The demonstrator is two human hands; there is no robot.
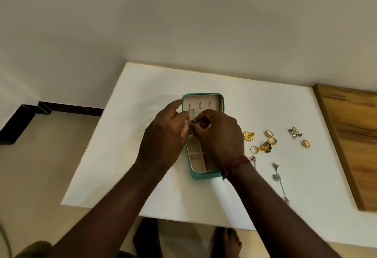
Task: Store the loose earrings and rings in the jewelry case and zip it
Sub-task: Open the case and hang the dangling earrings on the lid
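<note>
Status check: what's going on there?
Left grip and right grip pinch an earring over the open case. Rings, other earrings loose on the table beside it. Nothing blocking.

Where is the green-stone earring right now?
In the head view, the green-stone earring lies on the white table, right of the jewelry case, a gold ring just left of it.

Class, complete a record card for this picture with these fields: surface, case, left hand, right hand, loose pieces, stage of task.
surface: white table, wooden board along its right side
case: teal jewelry case, open, compartments showing
left hand: left hand pinches a dangling earring in front of the lid
right hand: right hand pinches the same earring
loose pieces: gold rings, flower earring and silver earrings, right of the case
stage: pieces still out; case not zipped
</note>
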